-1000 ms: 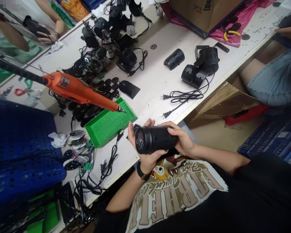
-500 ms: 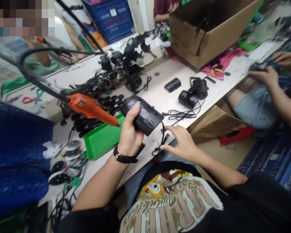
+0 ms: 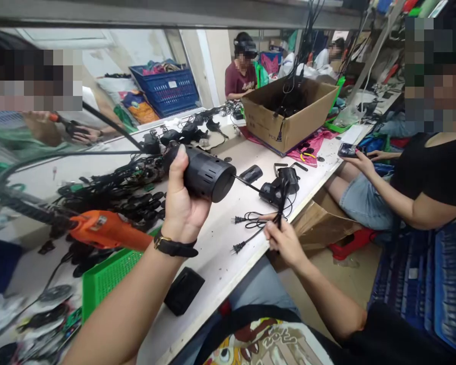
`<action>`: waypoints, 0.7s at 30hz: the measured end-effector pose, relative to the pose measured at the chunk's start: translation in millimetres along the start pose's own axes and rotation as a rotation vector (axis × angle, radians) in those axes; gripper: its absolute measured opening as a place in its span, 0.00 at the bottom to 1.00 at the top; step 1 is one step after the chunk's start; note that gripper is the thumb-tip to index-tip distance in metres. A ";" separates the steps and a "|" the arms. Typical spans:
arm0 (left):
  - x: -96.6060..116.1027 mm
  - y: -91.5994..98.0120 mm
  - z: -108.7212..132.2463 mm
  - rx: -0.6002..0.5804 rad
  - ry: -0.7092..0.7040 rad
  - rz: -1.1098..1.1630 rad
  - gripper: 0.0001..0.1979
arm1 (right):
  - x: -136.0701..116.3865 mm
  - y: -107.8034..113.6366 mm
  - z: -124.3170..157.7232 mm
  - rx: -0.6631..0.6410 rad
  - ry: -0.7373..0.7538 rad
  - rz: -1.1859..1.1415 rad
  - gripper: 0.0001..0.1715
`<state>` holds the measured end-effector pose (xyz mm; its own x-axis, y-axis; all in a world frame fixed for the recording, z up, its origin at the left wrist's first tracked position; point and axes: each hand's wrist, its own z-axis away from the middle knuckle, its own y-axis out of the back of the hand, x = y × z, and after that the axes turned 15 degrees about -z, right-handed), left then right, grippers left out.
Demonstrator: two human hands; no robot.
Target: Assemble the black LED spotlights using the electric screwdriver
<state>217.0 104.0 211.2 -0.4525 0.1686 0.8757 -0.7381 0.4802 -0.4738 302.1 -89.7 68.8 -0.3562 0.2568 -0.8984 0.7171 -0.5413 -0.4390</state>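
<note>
My left hand [image 3: 184, 215] is wrapped round a black cylindrical housing [image 3: 209, 172] with vent slots, raised above the bench with its flat end facing right. A black cord leaves that end and stretches to the right. In my closed right hand [image 3: 285, 243] is a gathered bundle of black power cord [image 3: 281, 205], near the bench's front edge. A two-pin plug [image 3: 238, 247] lies just left of that hand. Behind the bundle rest similar black lamp-like units [image 3: 289, 178] and a curved black shell [image 3: 251, 173]. A black block-shaped part [image 3: 184, 290] sits below my left wrist.
An orange electric screwdriver [image 3: 110, 230] hangs left of my forearm, over a green basket [image 3: 104, 276]. Black parts and wires [image 3: 114, 190] crowd the left side. A cardboard box [image 3: 289, 119] stands farther back. Co-workers sit around; one at right holds a black part [image 3: 347, 150].
The view has tilted up. My left hand has lifted the housing, and my right hand, open before, has closed on the cord bundle and raised it, drawing the cord out.
</note>
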 end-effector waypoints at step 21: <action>-191.6 -133.8 45.4 -0.304 0.617 -0.192 0.35 | -22.3 135.6 -21.5 0.608 0.270 0.032 0.38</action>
<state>379.8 -31.6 102.7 0.1042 0.4701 0.8764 -0.5634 0.7541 -0.3375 420.2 -151.6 29.1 -0.1212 0.3818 -0.9162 0.2315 -0.8867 -0.4002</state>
